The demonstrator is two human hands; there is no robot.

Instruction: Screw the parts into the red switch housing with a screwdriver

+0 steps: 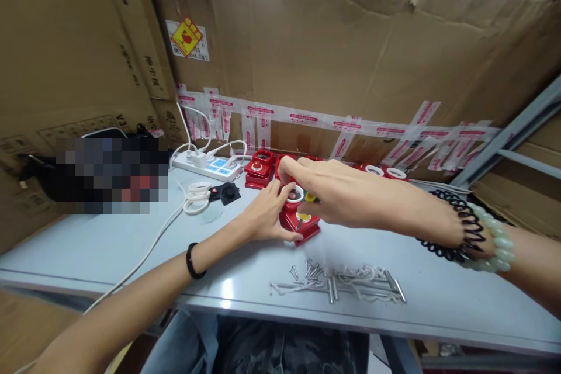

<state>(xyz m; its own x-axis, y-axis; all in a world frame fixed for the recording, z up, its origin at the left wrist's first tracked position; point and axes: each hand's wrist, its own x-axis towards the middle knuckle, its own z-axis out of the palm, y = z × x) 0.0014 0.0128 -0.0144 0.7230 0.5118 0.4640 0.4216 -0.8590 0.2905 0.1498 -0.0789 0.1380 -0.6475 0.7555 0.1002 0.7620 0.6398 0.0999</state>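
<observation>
A glossy red block-shaped piece (pixel 309 231) with a white ring (pixel 294 194) stands on the table in front of me. My left hand (pixel 265 213) grips it from the left, with the thumb along its near side and the fingers by the ring. Over its right side, my right hand (pixel 324 190) has its fingers curled in. A small yellow-and-green object (pixel 310 196) shows between those fingers, mostly hidden, so its kind is unclear. Nearer to me lie several loose screws (pixel 312 270), along with metal rods (pixel 331 290) and white string (pixel 366 273).
More red pieces (pixel 259 168) stand along the back, some with white rings (pixel 397 173). At back left are a white power strip (pixel 214 165), a coiled white cable (pixel 197 197) and a black item (pixel 228 191). A cardboard wall (pixel 307 58) closes off the rear.
</observation>
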